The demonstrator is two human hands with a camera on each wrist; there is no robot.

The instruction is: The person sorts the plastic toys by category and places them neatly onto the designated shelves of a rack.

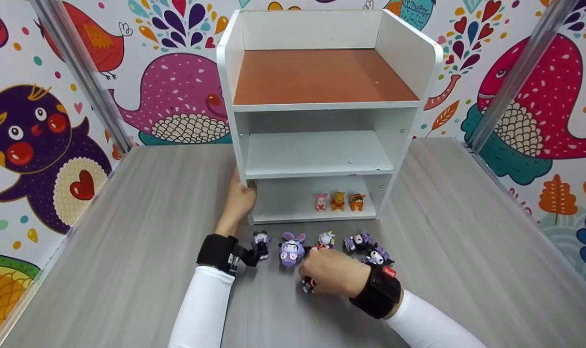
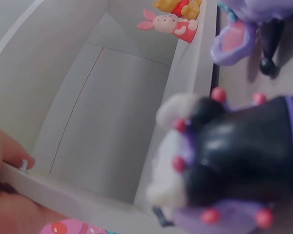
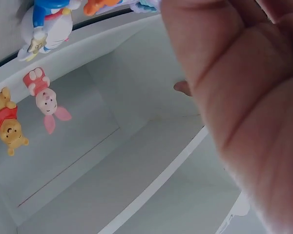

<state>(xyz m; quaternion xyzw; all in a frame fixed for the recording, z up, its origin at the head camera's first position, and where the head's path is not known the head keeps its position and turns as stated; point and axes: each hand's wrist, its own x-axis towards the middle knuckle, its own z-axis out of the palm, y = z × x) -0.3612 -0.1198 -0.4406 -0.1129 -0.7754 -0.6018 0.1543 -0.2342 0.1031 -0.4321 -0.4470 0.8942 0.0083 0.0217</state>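
Note:
My left hand (image 1: 241, 197) grips the left side panel of a white toy shelf (image 1: 317, 174), thumb on the inner face. Beside that wrist stands a black-and-purple figurine (image 1: 261, 241), large and blurred in the left wrist view. My right hand (image 1: 334, 271) is low over the floor with curled fingers, pinching a small dark figurine (image 1: 308, 285) that is mostly hidden. Near it stand a purple rabbit-eared figurine (image 1: 291, 249) and a white-headed figurine (image 1: 326, 238). Two black-and-purple figurines (image 1: 358, 241) (image 1: 378, 256) lie to the right.
On the bottom shelf stand a pink piglet figurine (image 1: 321, 201), a yellow bear figurine (image 1: 338, 201) and an orange tiger figurine (image 1: 357, 202). The middle shelf (image 1: 317, 152) and brown top (image 1: 321, 75) rise above. Patterned walls (image 1: 177, 96) surround the grey wood-look floor (image 1: 128, 251).

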